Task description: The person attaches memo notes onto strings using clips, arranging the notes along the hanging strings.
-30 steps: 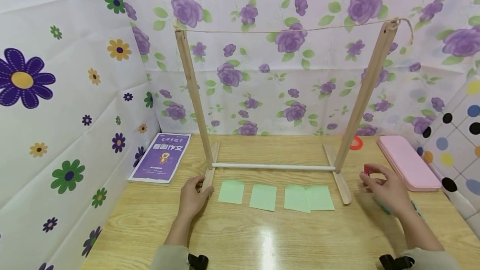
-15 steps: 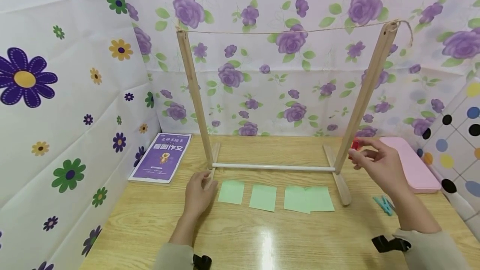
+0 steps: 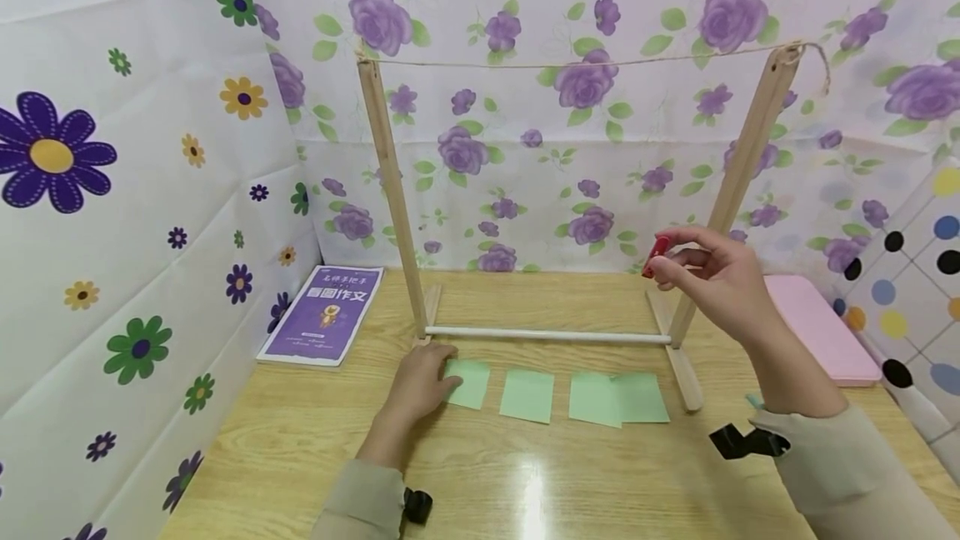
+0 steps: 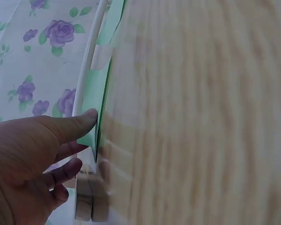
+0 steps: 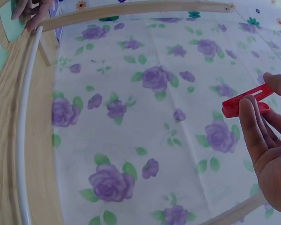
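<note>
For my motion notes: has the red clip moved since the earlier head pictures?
Yes: in the head view, the red clip went up and leftward, crossing to the right wooden post's left side.

A desk nook: flowered sheet [image 3: 525, 182] behind a wooden tabletop [image 3: 480, 461].

Left hand [image 4: 28, 159] at lower left: thumb extended over green note [image 4: 94, 91], fingers loosely bent, contact unclear. Second green note [image 4: 111, 21] above. White rod [image 4: 89, 54] alongside both. Wooden piece [image 4: 84, 199] near fingertips. Wood-grain tabletop [image 4: 196, 112] right, purple-flowered cloth [image 4: 37, 61] upper left.
</note>
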